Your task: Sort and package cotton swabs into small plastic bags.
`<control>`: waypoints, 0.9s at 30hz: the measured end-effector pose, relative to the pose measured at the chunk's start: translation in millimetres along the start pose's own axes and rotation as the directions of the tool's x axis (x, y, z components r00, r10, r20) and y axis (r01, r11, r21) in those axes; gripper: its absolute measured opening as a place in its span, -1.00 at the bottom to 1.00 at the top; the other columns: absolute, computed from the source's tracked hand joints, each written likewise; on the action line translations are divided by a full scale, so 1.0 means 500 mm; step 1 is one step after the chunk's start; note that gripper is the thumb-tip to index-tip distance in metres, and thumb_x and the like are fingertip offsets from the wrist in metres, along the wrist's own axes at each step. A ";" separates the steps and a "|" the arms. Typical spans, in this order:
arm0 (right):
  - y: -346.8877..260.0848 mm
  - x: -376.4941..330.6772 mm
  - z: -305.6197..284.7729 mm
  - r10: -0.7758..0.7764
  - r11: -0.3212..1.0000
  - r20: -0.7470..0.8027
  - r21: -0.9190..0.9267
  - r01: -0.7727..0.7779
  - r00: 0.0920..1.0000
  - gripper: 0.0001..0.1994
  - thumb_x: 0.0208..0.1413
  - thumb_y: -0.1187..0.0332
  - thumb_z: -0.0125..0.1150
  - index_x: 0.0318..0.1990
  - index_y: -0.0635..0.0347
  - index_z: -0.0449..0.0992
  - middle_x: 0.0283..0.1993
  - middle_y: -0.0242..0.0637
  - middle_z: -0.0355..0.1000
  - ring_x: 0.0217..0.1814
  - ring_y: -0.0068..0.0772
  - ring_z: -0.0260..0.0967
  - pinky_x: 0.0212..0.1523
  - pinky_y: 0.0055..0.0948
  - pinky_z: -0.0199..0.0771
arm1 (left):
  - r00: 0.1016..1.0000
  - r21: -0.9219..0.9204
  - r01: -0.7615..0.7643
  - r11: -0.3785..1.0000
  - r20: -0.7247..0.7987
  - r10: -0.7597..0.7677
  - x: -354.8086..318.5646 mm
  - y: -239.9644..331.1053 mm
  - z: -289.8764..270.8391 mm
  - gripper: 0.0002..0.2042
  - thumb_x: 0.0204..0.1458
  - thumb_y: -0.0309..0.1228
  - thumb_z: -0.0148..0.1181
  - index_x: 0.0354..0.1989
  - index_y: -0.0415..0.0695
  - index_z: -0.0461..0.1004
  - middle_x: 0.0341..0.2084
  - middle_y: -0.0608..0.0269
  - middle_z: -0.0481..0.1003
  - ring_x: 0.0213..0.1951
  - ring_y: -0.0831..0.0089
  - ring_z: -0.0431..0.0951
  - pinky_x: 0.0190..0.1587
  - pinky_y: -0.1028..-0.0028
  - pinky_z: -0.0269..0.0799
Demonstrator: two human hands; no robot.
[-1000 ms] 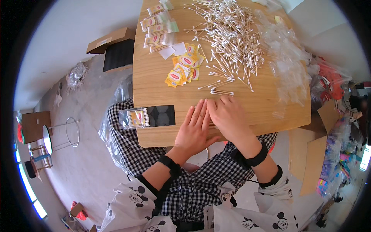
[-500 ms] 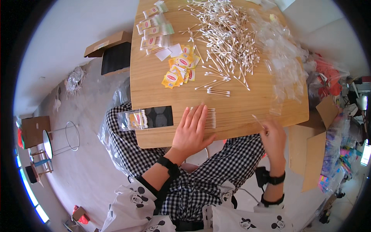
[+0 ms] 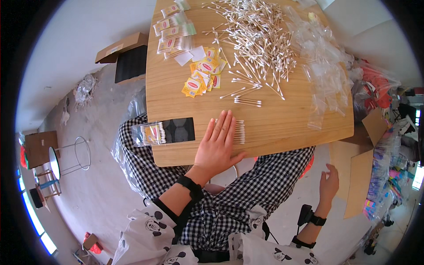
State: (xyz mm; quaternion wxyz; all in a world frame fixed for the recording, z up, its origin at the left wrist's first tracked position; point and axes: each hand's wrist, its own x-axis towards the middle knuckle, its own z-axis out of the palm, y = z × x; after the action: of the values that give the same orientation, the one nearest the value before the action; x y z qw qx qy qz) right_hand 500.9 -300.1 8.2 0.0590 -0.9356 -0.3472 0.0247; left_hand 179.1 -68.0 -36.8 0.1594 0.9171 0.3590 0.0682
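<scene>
My left hand lies flat, fingers spread, on a neat row of cotton swabs near the front edge of the wooden table. Only the swab tips show past my fingers. My right hand hangs below the table's edge beside my knee, fingers apart and holding nothing. A small bundle of swabs lies just beyond my left hand. Farther back is a big loose pile of cotton swabs.
A black tray with a filled clear bag of swabs sits at the left front edge. Yellow paper labels and filled packets lie at the back left. Empty clear bags cover the right side. Cardboard boxes stand at right.
My right hand left the row of swabs, slid off the table's right front edge and dropped below it. My left hand stayed flat on the swabs.
</scene>
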 end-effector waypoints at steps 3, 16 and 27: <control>-0.123 0.022 0.014 -0.146 0.882 -0.064 0.443 0.160 0.987 -0.78 0.08 0.60 0.14 -0.12 0.23 0.55 -0.06 -0.13 0.50 -0.03 -0.15 0.46 -0.02 -0.30 0.46 | 1.000 -0.020 0.001 1.000 0.004 -0.001 0.003 0.002 0.002 -0.02 0.08 0.21 0.08 0.42 -0.39 -0.04 0.46 -0.14 -0.06 0.51 0.08 -0.15 0.49 0.11 -0.24; -0.441 0.012 0.156 -0.606 0.359 -0.300 0.723 0.590 0.736 -0.84 -0.18 0.67 0.18 -0.53 0.16 0.55 -0.25 -0.32 0.50 -0.16 -0.20 0.43 -0.15 -0.29 0.42 | 1.000 0.070 -0.010 0.997 0.019 0.009 0.003 0.003 0.001 0.02 0.06 0.30 0.00 0.42 -0.42 -0.02 0.46 -0.17 -0.06 0.50 0.05 -0.13 0.48 0.12 -0.20; -0.444 0.015 0.157 -0.631 0.399 -0.283 0.679 0.616 0.722 -0.84 -0.18 0.65 0.18 -0.53 0.12 0.58 -0.23 -0.35 0.51 -0.14 -0.21 0.41 -0.14 -0.30 0.40 | 1.000 0.083 -0.010 0.996 0.030 0.008 0.003 0.000 0.004 0.02 0.08 0.32 -0.06 0.42 -0.42 -0.03 0.46 -0.18 -0.07 0.50 0.05 -0.12 0.48 0.14 -0.21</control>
State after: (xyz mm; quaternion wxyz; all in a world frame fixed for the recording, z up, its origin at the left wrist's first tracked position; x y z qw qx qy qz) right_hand 356.1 -121.2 -41.2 0.4311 -0.6291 -0.6298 0.1472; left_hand 180.5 -67.6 -38.6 0.1260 0.9254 0.3551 0.0404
